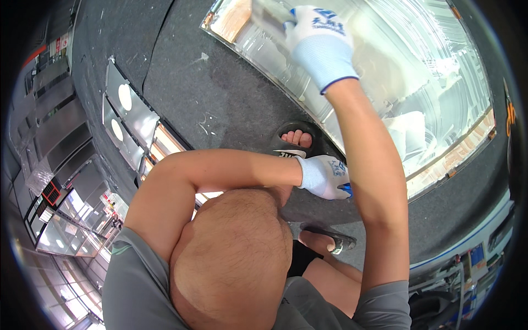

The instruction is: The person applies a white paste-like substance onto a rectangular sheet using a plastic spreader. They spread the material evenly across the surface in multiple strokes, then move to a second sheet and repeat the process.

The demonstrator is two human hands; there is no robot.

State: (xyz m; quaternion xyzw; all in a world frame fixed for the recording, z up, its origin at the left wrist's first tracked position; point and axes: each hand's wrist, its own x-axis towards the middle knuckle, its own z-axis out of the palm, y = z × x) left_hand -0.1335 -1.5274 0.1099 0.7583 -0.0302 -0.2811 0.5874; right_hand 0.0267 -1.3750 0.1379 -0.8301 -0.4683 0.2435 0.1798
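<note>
My right hand (322, 41), in a white and light blue knitted glove, reaches out over a large flat panel (410, 71) smeared with a wet, whitish coating. Its fingers are closed on a flat, grey, wide-bladed scraper (270, 15), blurred and partly cut off by the upper edge. The scraper is over the panel's far left corner, where a tan patch shows beside it. My left hand (325, 177), gloved the same way, is held low across my front, near the panel's near edge. My right forearm hides most of its fingers; a blue fingertip shows, and I see nothing held.
Dark grey floor (192, 82) with pale scuffs surrounds the panel. On the left lie shiny framed panels (125, 110) with round light reflections. My sandalled foot (297, 137) is close to the panel's edge. Orange-handled scissors (510, 118) are at the far right.
</note>
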